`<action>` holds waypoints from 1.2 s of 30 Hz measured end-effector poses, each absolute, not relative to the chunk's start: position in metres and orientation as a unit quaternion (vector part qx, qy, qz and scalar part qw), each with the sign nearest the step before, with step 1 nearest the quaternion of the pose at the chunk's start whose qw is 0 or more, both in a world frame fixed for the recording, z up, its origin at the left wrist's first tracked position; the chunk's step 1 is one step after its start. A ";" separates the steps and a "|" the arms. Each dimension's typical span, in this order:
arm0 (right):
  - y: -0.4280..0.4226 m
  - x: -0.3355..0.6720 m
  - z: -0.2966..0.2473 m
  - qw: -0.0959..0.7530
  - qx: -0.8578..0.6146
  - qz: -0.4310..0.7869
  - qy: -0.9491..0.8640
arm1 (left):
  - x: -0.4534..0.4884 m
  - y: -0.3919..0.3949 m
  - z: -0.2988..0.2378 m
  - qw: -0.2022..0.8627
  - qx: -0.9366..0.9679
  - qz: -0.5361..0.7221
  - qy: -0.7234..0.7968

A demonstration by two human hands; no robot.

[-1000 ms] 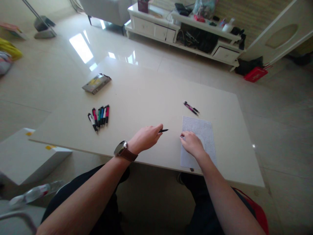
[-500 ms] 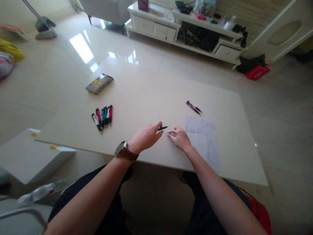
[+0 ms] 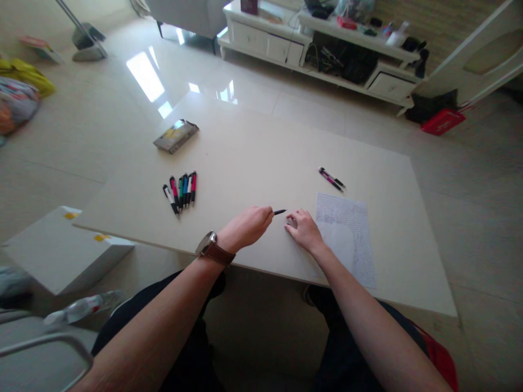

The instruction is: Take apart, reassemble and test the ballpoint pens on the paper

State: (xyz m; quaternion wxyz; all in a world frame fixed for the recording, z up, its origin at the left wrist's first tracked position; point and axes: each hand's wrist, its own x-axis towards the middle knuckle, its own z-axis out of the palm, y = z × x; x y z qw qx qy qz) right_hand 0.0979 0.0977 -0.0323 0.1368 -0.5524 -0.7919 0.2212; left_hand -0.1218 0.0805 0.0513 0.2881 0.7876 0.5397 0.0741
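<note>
My left hand [image 3: 245, 227], with a watch on its wrist, is closed on a black pen [image 3: 280, 212] whose tip pokes out to the right over the cream table [image 3: 253, 147]. My right hand [image 3: 304, 230] rests close beside it, its fingers curled round a small silvery part [image 3: 291, 221] that I cannot name. A written sheet of paper [image 3: 347, 237] lies just right of that hand. Two pens [image 3: 332, 179] lie beyond the sheet.
Several coloured pens [image 3: 183, 191] lie in a row at the left of the table, with a flat pen box [image 3: 176, 135] behind them. A white box [image 3: 61, 247] stands on the floor at left. A white low cabinet [image 3: 327, 49] stands at the far wall.
My right hand has slid left off the sheet of paper and now sits next to my left hand and the pen tip. The left hand has barely moved.
</note>
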 end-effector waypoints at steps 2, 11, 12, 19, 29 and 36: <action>0.099 0.096 -0.027 0.172 -0.549 0.237 -0.783 | -0.121 0.080 0.049 0.288 0.793 0.069 0.532; 0.095 0.093 0.003 0.291 -0.506 0.471 -0.662 | -0.111 0.077 0.044 0.288 0.805 0.046 0.517; 0.094 0.093 0.004 0.268 -0.505 0.474 -0.669 | -0.110 0.077 0.043 0.292 0.804 0.045 0.516; 0.095 0.097 0.002 0.279 -0.501 0.464 -0.675 | -0.104 0.079 0.039 0.305 0.790 0.047 0.530; 0.094 0.107 0.009 0.305 -0.503 0.493 -0.641 | -0.100 0.080 0.040 0.316 0.795 0.074 0.512; 0.093 0.111 0.014 0.277 -0.496 0.521 -0.636 | -0.100 0.080 0.037 0.315 0.799 0.094 0.504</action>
